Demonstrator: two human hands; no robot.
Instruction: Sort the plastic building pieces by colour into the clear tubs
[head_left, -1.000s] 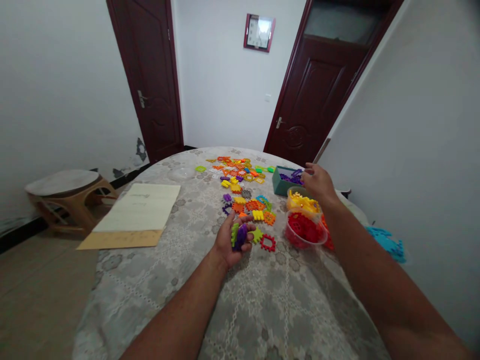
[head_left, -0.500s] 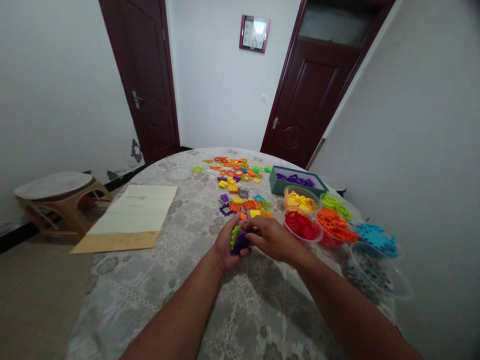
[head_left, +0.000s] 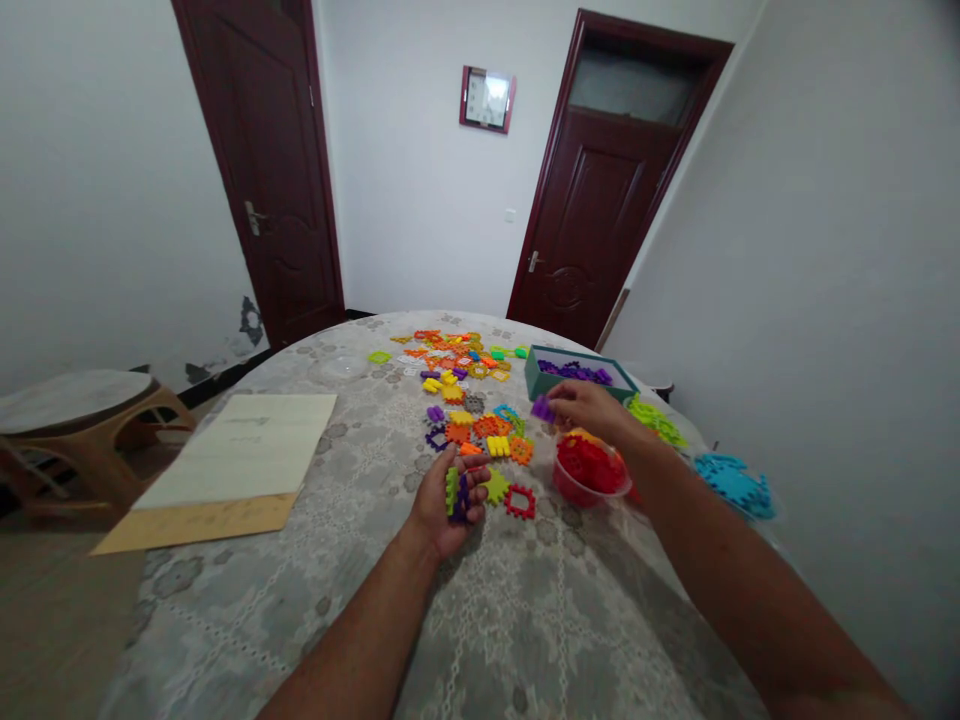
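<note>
The fingers (head_left: 568, 392) of the right hand (head_left: 596, 410) pinch a purple piece (head_left: 544, 408) just in front of the green box (head_left: 534, 374), toward the right edge of the table (head_left: 525, 620). The left hand (head_left: 433, 517) — palm up, fingers loosely curled — cradles a lime piece (head_left: 451, 492) and a dark purple piece (head_left: 460, 500) (side by side) over the table's middle. Near its fingertips lies a red frame (head_left: 520, 502); a tub of red pieces (head_left: 591, 490) stands close to the right hand. Paper sheets (head_left: 244, 440) lie at the table's left edge.
</note>
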